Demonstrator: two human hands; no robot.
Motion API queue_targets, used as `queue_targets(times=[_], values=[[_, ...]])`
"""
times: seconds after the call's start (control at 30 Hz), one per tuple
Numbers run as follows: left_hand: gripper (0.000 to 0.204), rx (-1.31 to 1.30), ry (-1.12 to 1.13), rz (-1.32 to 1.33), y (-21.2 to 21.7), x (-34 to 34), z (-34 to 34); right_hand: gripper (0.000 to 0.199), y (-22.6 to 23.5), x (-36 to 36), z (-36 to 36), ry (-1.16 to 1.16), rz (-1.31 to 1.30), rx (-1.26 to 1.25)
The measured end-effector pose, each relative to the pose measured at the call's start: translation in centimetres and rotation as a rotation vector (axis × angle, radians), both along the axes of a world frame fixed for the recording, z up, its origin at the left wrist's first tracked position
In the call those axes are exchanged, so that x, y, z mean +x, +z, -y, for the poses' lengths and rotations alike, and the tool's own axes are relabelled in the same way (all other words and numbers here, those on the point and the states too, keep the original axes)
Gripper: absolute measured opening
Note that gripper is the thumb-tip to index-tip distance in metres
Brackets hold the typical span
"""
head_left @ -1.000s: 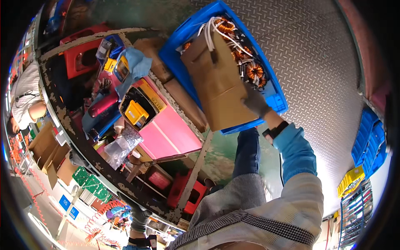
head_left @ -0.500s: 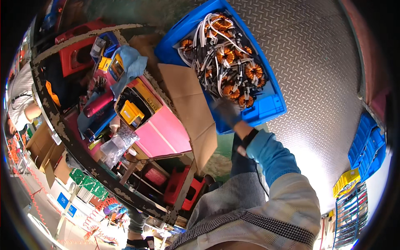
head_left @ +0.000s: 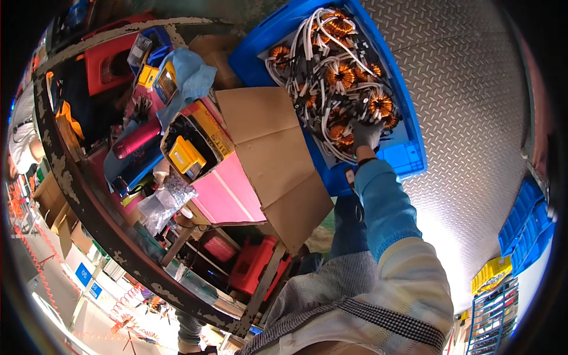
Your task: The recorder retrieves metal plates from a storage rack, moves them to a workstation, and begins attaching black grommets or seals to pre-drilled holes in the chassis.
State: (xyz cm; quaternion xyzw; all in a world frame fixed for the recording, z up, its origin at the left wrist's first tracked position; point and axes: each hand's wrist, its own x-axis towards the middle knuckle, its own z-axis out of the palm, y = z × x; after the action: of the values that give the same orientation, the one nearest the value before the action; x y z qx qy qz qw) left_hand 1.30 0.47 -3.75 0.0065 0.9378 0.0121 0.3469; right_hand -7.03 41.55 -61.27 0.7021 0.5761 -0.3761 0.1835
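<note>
My right hand (head_left: 368,135), in a grey glove with a blue sleeve behind it, reaches into a blue plastic crate (head_left: 409,155). It touches the pile of copper-wound ring coils at the crate's near end. One coil (head_left: 380,105) lies just beyond the fingers, and another coil (head_left: 340,135) is to their left. The fingertips are lost among coils and leads, so their grip does not show. White and black leads (head_left: 307,41) tangle across the pile. My left hand is out of view.
An open cardboard box (head_left: 260,118) with a pink side stands left of the crate, its flap leaning against it. A worn metal-framed table (head_left: 65,177) holds tools, bags and a yellow bin (head_left: 186,155). Patterned metal flooring (head_left: 455,100) lies right; blue crates (head_left: 520,219) stand far right.
My right hand has moved from the crate's near left edge up and right onto the coils. The view has shifted, so the crate appears farther right.
</note>
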Motion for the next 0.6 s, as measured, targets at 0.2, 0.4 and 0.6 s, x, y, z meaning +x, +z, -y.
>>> queue_targets(times=[0.2, 0.4, 0.6], values=[[0.061, 0.067, 0.116, -0.037, -0.6, -1.2, -1.3, 0.089, -0.9, 0.5, 1.6, 0.020, -0.270, -0.550], [0.062, -0.034, 0.088, -0.007, -0.2, 0.3, 0.6, 0.118, -0.7, -2.6, 5.9, 0.233, -0.085, -0.393], [0.074, -0.055, -0.213, -0.034, -1.6, -0.6, -1.1, 0.071, -1.0, -0.7, 3.2, 0.231, -0.281, -0.319]])
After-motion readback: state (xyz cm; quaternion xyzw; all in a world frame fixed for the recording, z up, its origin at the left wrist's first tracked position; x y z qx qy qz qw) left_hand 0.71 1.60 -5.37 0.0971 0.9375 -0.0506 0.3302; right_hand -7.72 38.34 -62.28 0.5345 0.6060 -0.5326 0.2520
